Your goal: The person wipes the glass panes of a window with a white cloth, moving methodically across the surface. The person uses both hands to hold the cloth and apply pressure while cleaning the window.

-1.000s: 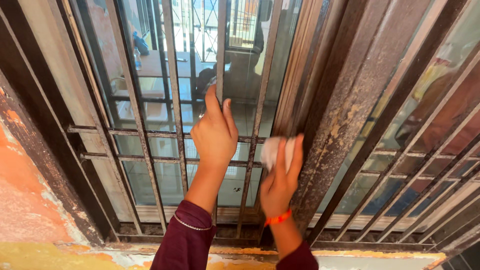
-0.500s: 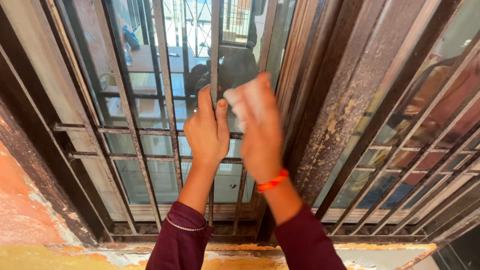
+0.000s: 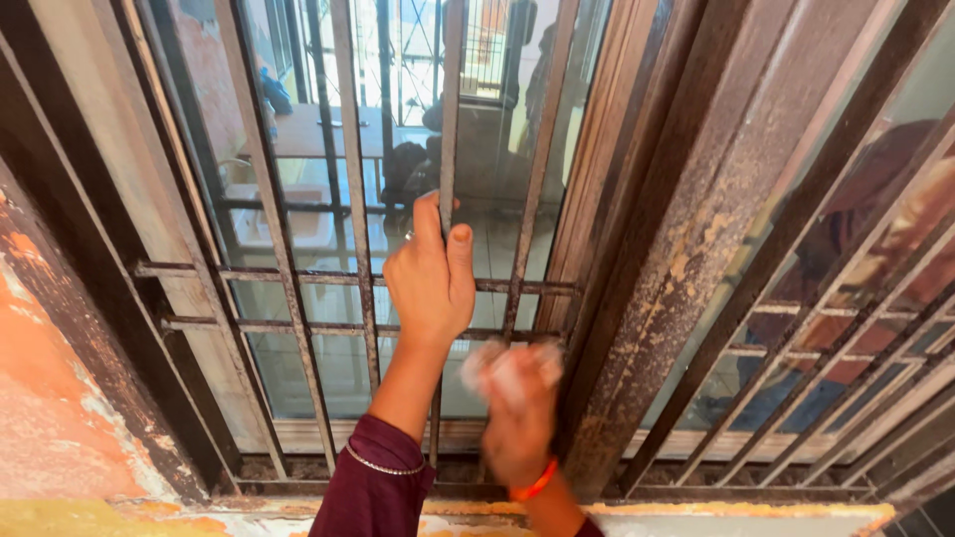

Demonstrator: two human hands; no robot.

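Your left hand (image 3: pixel 430 283) is closed around a vertical bar (image 3: pixel 447 149) of the window grille, fingers wrapped over it just above the upper crossbar (image 3: pixel 249 274). Your right hand (image 3: pixel 515 408) sits lower and to the right, blurred, curled around a small pale cloth (image 3: pixel 500 366) pressed against the lower part of the grille near the next vertical bar (image 3: pixel 537 169); the grip looks closed on the cloth, though the blur hides the fingers. An orange band (image 3: pixel 534 485) circles that wrist; a thin bracelet (image 3: pixel 378 461) edges the maroon sleeve (image 3: pixel 370 489) on the left. Behind the bars, glass pane (image 3: pixel 298 129) with reflections. To the right, a rusted, flaking frame post (image 3: pixel 686 259). Left, peeling orange wall (image 3: pixel 50 398).
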